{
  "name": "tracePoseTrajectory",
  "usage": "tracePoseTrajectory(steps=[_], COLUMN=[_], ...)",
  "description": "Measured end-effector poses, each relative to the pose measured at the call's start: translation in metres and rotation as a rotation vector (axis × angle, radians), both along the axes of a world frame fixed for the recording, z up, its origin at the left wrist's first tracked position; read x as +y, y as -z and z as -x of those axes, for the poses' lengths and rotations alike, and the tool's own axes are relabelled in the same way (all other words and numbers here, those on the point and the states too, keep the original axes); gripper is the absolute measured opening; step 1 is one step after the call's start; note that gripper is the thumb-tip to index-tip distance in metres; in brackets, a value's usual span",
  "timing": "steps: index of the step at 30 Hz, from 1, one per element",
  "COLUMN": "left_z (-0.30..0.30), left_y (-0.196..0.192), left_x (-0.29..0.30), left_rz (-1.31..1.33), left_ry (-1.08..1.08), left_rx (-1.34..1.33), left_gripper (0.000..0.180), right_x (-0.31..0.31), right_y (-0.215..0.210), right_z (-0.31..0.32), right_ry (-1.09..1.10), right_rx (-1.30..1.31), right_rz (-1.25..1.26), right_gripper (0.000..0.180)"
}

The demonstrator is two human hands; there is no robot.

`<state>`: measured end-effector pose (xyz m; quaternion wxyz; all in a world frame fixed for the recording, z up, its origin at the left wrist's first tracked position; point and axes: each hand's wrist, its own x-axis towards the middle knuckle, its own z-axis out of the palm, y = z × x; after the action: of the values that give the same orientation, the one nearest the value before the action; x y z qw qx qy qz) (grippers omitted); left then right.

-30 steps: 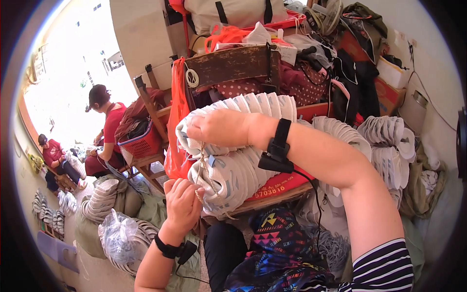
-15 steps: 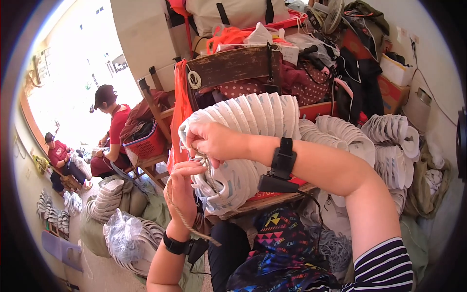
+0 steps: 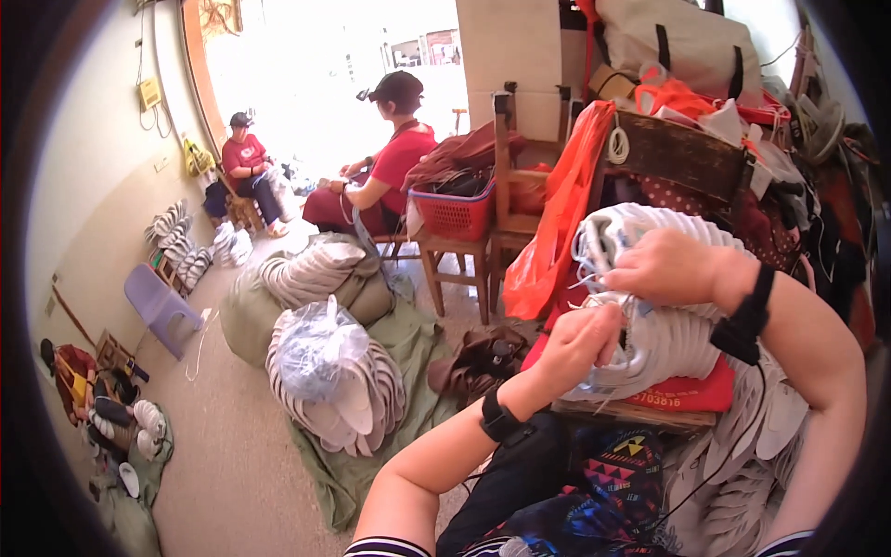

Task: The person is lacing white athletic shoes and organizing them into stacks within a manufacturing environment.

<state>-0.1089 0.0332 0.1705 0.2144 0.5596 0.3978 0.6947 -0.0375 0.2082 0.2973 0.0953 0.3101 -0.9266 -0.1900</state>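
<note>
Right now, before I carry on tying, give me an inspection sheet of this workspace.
Surface: wooden board with a red pad under the bundle.
Job's things: white bundle of stacked flat pieces, with string around its end.
Clutter: orange bag, red basket, bagged white stack on a green cloth, brown shoes.
Grips: left hand pinches at the bundle's end; right hand presses on its top; whether either holds the string cannot be told.
Cables: thin black cord below the right arm.
Surroundings: two seated people in red, purple stool.
</note>
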Motion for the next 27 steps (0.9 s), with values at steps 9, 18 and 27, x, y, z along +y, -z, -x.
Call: tracePoseTrajectory(steps=[9,18,27], left_z=[0.024,0.04,0.039], left_y=[0.027,-0.029,-0.038], left_x=[-0.012,0.008,0.042], left_rz=[-0.119,0.477,0.703], left_ry=[-0.071,-0.425,-0.492], left_rx=[-0.216,0.103,0.276], left_gripper=[0.052,0.028,0.028], right_x=[0.018,0.14,0.157], right_y=[0.035,0.08,0.206], right_z=[0.015,-0.159,-0.173], right_ry=[0.115,0.707,0.894], right_rx=[0.09,0.775,0.513], right_rz=[0.673,1.614,1.404], right_gripper=[0.013,0.022,0.08])
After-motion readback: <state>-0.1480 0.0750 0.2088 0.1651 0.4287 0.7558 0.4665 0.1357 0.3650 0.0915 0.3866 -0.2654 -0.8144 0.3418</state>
